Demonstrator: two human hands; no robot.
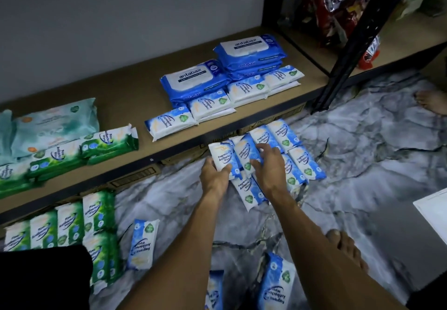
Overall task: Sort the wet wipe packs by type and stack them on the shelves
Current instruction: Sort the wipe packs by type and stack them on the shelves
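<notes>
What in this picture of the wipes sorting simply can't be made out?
Head view only:
- Teal packs, left on the shelf: print blurred, leftmost cut by the edge.
- Floor pile of blue packs: left hand and right hand cover part, so no count.
- Red bags: black post crosses them, top edge cuts them.

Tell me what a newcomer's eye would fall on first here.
First, both hands in the middle: the left hand grips a blue wipe pack while the right hand rests on the blue pile on the marbled floor. Behind them, stacked blue antabax packs stand on the shelf, with green pine packs at its left end.
</notes>
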